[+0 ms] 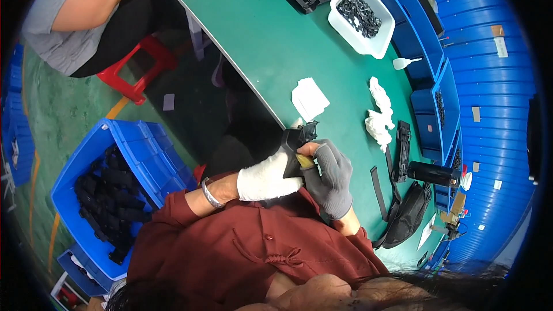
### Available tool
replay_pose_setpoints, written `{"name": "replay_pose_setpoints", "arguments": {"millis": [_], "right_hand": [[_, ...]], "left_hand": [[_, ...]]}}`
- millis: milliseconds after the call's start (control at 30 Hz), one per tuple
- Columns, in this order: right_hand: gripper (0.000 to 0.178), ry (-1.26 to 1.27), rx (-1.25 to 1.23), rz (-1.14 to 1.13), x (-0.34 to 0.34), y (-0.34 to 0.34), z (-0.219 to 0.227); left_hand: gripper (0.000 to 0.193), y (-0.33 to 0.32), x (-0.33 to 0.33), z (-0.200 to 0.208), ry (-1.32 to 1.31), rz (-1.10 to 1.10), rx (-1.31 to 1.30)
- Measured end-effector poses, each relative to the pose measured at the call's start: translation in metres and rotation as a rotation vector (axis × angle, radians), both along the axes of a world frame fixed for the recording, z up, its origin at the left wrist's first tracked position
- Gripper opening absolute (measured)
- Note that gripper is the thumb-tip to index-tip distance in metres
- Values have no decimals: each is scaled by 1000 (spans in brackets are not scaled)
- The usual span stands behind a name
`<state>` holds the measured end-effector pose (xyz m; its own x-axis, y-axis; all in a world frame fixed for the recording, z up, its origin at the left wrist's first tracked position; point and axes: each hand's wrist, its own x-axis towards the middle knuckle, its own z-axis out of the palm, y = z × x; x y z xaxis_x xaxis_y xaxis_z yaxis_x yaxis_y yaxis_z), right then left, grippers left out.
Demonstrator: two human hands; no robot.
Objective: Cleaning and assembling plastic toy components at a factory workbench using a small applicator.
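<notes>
A black plastic part (295, 138) is held up in front of my chest, just off the table's near edge. Wrapped round its lower side is my left hand (265, 178), in a white glove, with a silver bangle at the wrist. My right hand (331, 179), in a grey glove with a bare fingertip showing, is closed against the part's right side. Between the hands shows a small yellow patch (305, 162); whether it is a tool or a finger cover I cannot make out. The glove hides most of the part's lower end.
On the green table (242, 29) lie white paper sheets (310, 99), crumpled white cloth (379, 116), a black waist bag (408, 214) and a black bottle (433, 174). A white tub (380, 40) holds small black pieces. A blue crate (135, 155) of black parts stands left; a seated person (75, 23) is beyond.
</notes>
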<state>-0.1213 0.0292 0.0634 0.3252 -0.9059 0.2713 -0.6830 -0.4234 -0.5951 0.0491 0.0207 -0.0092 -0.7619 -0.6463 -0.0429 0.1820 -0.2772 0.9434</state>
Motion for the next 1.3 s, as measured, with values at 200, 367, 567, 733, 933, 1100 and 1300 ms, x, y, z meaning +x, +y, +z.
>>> {"name": "replay_pose_setpoints", "arguments": {"millis": [200,367,567,733,933,1100,1300], "right_hand": [[22,18,-75,10,-3,2,-3],[22,43,-111,21,-7,6,-3],[21,11,-101,11,-10,9,-1],[37,7,-80,31,-17,10,-5],[40,12,-81,13,-18,14,-6],[19,25,-113,-13,-13,11,-5],[38,30,-98,8,-16,13,-9]], "left_hand": [[92,3,-15,9,23,169,10],[88,7,-19,12,-1,233,-139],[83,8,-23,13,-48,253,-140],[83,5,-23,15,-64,151,-21],[81,10,-25,14,-95,206,-147],[68,11,-25,9,-63,209,-79],[43,10,-27,11,3,242,-112]]}}
